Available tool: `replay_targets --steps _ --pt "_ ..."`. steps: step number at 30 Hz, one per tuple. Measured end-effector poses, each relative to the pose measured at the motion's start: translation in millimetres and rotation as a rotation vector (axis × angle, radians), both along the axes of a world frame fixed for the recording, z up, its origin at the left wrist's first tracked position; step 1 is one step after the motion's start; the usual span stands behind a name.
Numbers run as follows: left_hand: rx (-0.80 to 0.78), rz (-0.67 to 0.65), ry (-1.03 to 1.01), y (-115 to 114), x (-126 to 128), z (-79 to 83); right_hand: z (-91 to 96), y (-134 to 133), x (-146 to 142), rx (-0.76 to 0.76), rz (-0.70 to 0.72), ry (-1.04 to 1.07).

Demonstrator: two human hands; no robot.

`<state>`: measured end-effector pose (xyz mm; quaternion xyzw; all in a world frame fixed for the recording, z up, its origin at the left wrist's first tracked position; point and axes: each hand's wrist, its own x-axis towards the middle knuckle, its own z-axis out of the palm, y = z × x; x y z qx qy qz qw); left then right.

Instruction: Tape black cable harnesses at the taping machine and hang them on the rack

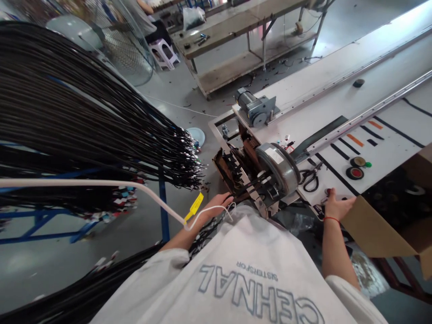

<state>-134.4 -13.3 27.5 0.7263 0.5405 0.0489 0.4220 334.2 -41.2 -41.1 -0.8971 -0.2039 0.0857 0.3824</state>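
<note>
My left hand (220, 202) is closed on a black cable (246, 186) beside the metal frame end of the bench; its fingertips are partly hidden. The cable runs toward a round grey machine (278, 166) with a white label. My right hand (337, 208), with a red band on the wrist, rests at the near edge of the white bench (324, 173). Its thumb and fingers are apart, close to a small red-and-dark item (327, 192). Just beyond it lie black-handled scissors (310, 177) and two tape rolls, one with a red core (355, 173) and one with a tan core (357, 161).
Thick bundles of black cables (101, 108) hang on a blue rack (164, 202) at left. An open cardboard box (378, 229) stands at right. A motor (251, 101) sits on the bench's far side. Behind are a fan (124, 49), a workbench (232, 33) and a seated person.
</note>
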Motion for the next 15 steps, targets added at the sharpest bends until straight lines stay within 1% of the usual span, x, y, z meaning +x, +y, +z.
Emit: replay_targets --steps 3,9,15 --pt "0.033 0.042 -0.056 1 5 -2.0 0.5 0 0 -0.006 -0.002 0.008" --pt "0.102 0.026 -0.066 11 34 0.9 -2.4 -1 0 -0.003 0.01 -0.011" --pt "0.148 0.007 -0.021 18 59 -2.6 -4.2 -2 0 0.012 0.014 -0.014"
